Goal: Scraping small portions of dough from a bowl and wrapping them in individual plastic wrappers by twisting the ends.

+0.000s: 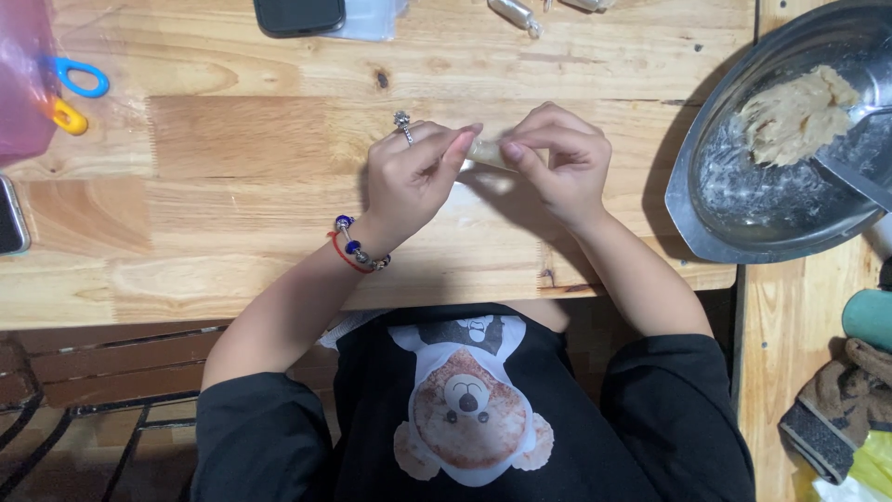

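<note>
Both hands pinch one small roll of pale dough (pixel 487 151) at frame centre: the left hand (pixel 409 181) closes fingertips on its left end, the right hand (pixel 557 167) on its right (a shaping or wrapping step, I judge). It sits just above the wooden counter (pixel 232 139). A metal bowl (pixel 734 214) of dough stands at upper right.

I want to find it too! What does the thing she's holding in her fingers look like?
Start at the wooden table, then go to the two hands meeting in its middle. Between the left hand and the right hand sits a small pale roll, pinched at both ends. Unlike the shiny wrapped pieces at the far edge, it is tan and dull.
</note>
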